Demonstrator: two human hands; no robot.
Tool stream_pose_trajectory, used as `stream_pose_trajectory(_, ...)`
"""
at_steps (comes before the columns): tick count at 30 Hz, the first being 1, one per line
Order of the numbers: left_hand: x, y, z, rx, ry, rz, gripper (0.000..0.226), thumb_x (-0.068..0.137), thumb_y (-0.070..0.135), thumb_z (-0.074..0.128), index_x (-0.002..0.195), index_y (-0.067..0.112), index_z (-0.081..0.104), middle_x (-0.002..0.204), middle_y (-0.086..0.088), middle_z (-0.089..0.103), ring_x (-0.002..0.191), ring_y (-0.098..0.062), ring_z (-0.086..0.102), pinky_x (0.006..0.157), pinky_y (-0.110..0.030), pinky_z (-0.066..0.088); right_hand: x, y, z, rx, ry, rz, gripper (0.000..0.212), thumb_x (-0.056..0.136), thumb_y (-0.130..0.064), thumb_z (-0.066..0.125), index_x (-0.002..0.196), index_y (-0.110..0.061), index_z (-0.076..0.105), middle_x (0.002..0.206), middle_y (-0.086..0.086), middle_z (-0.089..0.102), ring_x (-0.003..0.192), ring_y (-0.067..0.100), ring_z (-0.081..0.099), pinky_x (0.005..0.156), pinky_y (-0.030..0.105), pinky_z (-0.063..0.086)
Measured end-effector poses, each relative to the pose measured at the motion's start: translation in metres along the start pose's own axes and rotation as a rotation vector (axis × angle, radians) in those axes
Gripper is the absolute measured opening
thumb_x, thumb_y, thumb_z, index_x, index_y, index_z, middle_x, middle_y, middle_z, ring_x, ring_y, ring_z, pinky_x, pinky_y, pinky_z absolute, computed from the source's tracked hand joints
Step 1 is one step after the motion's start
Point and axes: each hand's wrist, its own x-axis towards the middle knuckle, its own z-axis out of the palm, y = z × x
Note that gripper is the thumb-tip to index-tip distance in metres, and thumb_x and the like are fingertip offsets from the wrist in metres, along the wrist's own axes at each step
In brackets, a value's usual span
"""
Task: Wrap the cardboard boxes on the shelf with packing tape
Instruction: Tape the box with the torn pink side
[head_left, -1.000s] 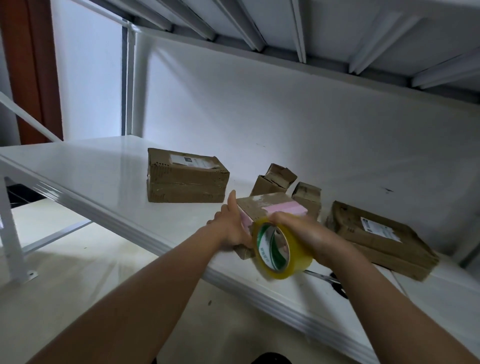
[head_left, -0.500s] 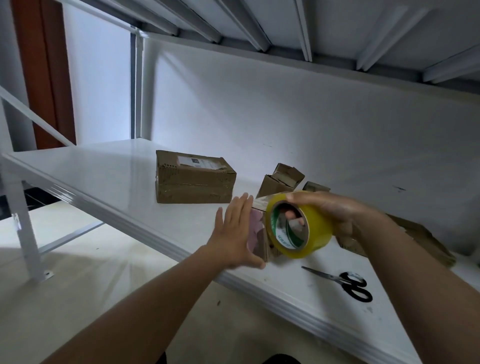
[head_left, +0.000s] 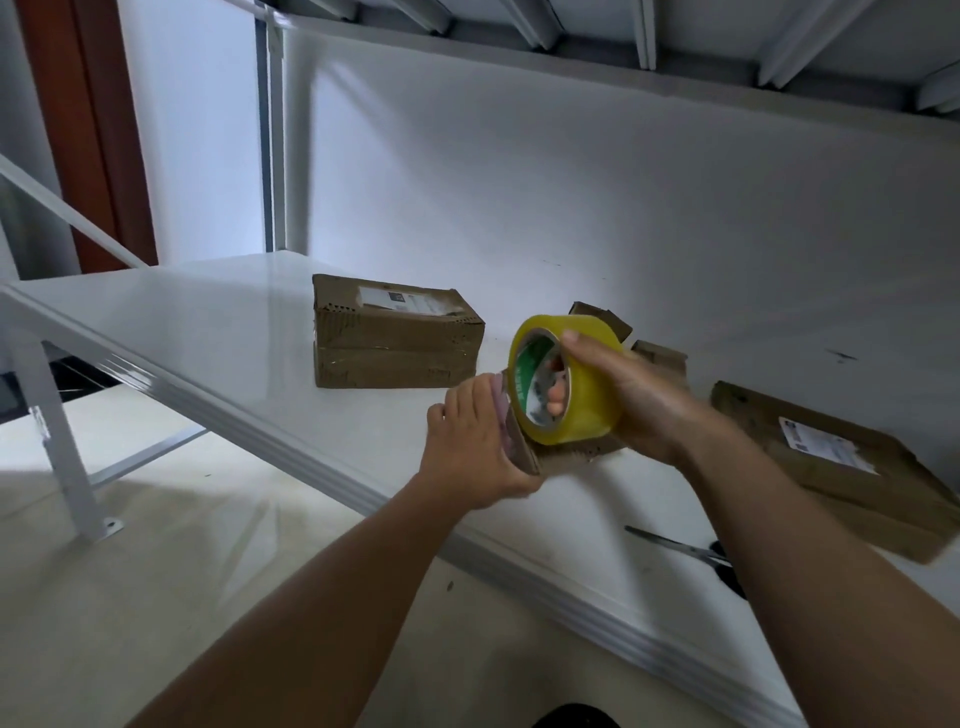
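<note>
Two hands at work near the front edge of the shelf (head_left: 218, 358). Right hand (head_left: 639, 400) grips the tape roll (head_left: 566, 387), fingers hooked through the core, thumb over the outer face; roll held just above the small box (head_left: 524, 452). Left hand (head_left: 467, 452) holds that box from its left side, fingers curled against the near face, box tipped up on edge. Most of the box is hidden behind hand and roll; a pink patch shows on the face by the fingers.

Handling, judged: small box looks light and fairly stiff but already crumpled, so it should slide on the glossy shelf unless pinned. Best held across two opposite faces, clear of the tape path. Roll is rigid; the core grip lets it turn. Free tape end not visible, cannot tell if it is stuck down.

Other boxes: large box (head_left: 395, 338) left of and behind the small box, closed, labelled. Flat box (head_left: 852, 467) to the right, closed, labelled. Two little boxes (head_left: 660, 358) just behind the roll, flaps look loose. Contents of none can be seen.

Scissors (head_left: 691, 551) lie right of the small box, near the shelf front, partly under the right forearm.
</note>
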Motion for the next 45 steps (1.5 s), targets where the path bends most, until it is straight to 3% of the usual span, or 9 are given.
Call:
stream_pose_trajectory(3, 0.002, -0.005, 0.000, -0.026, -0.034, -0.047, 0.110, 0.054, 0.079, 0.060, 0.135, 0.014, 0.024, 0.125, -0.002, 0.036, 0.114, -0.019, 0.038, 0.094, -0.034, 0.035, 0.005, -0.007, 0.001, -0.052, -0.015, 0.067, 0.067, 0.057, -0.051, 0.072, 0.110, -0.012, 0.062, 0.070, 0.007, 0.067, 0.063, 0.019, 0.065, 0.069, 0.035, 0.057)
stream_pose_trajectory(7, 0.008, -0.011, 0.003, -0.048, -0.093, -0.082, 0.105, 0.051, 0.078, 0.059, 0.128, 0.014, 0.026, 0.117, -0.001, 0.035, 0.109, -0.019, 0.038, 0.087, -0.031, 0.031, 0.001, -0.008, -0.010, -0.157, -0.026, 0.179, 0.080, 0.055, -0.047, 0.076, 0.124, -0.013, 0.055, 0.090, 0.018, 0.064, 0.071, 0.027, 0.063, 0.065, 0.036, 0.058)
stream_pose_trajectory(13, 0.016, -0.011, 0.003, -0.072, -0.212, -0.127, 0.114, 0.040, 0.084, 0.053, 0.127, 0.015, 0.026, 0.117, -0.004, 0.036, 0.104, -0.019, 0.035, 0.088, -0.037, 0.035, -0.021, 0.024, -0.014, -0.382, -0.108, 0.533, 0.036, 0.085, -0.043, 0.061, 0.098, -0.009, 0.060, 0.062, 0.004, 0.068, 0.051, 0.014, 0.064, 0.052, 0.024, 0.054)
stream_pose_trajectory(21, 0.001, -0.010, 0.008, -0.355, -0.273, -0.379, 0.108, 0.040, 0.079, 0.063, 0.128, 0.021, 0.041, 0.122, -0.001, 0.052, 0.112, -0.022, 0.049, 0.097, -0.045, 0.042, -0.005, 0.020, 0.006, -0.464, -0.146, 0.473, 0.035, 0.093, -0.040, 0.054, 0.089, -0.007, 0.065, 0.056, 0.002, 0.062, 0.046, 0.009, 0.058, 0.048, 0.018, 0.051)
stream_pose_trajectory(31, 0.004, -0.005, 0.001, -0.326, -0.350, -0.365, 0.106, 0.046, 0.089, 0.057, 0.127, 0.022, 0.043, 0.123, 0.000, 0.054, 0.113, -0.021, 0.050, 0.098, -0.046, 0.039, -0.004, 0.025, -0.009, -0.436, -0.002, 0.534, 0.039, 0.095, -0.042, 0.050, 0.090, -0.007, 0.065, 0.061, 0.005, 0.068, 0.049, 0.013, 0.063, 0.050, 0.022, 0.053)
stream_pose_trajectory(37, 0.001, -0.001, -0.002, -0.319, -0.378, -0.414, 0.109, 0.049, 0.088, 0.057, 0.131, 0.020, 0.034, 0.130, -0.003, 0.051, 0.119, -0.023, 0.048, 0.100, -0.044, 0.036, -0.002, 0.021, -0.006, -0.507, 0.053, 0.536, 0.039, 0.097, -0.040, 0.048, 0.084, -0.006, 0.064, 0.054, 0.004, 0.066, 0.043, 0.013, 0.061, 0.046, 0.021, 0.051)
stream_pose_trajectory(41, 0.006, -0.005, -0.011, -0.443, -0.551, -0.437, 0.128, 0.053, 0.073, 0.070, 0.146, 0.009, 0.011, 0.140, -0.011, 0.042, 0.129, -0.030, 0.041, 0.108, -0.049, 0.032, 0.002, 0.019, -0.004, -0.574, 0.055, 0.562, 0.038, 0.096, -0.041, 0.048, 0.086, -0.007, 0.062, 0.051, 0.003, 0.065, 0.040, 0.012, 0.061, 0.043, 0.019, 0.049)
stream_pose_trajectory(43, 0.012, -0.011, -0.026, -0.447, -0.733, -0.343, 0.107, 0.058, 0.052, 0.079, 0.141, 0.008, 0.027, 0.131, -0.012, 0.048, 0.121, -0.030, 0.046, 0.102, -0.046, 0.042, 0.006, 0.020, -0.004, -0.611, 0.082, 0.551, 0.035, 0.096, -0.041, 0.049, 0.085, -0.010, 0.060, 0.047, 0.001, 0.064, 0.037, 0.011, 0.060, 0.039, 0.017, 0.047)
stream_pose_trajectory(45, 0.019, -0.017, -0.046, -0.471, -0.930, -0.256, 0.063, 0.071, 0.034, 0.078, 0.123, 0.014, 0.049, 0.118, -0.008, 0.054, 0.110, -0.025, 0.052, 0.093, -0.035, 0.049, 0.009, 0.021, -0.007, -0.650, 0.121, 0.532, 0.030, 0.093, -0.044, 0.053, 0.085, -0.015, 0.055, 0.049, 0.001, 0.065, 0.039, 0.011, 0.062, 0.038, 0.019, 0.047)
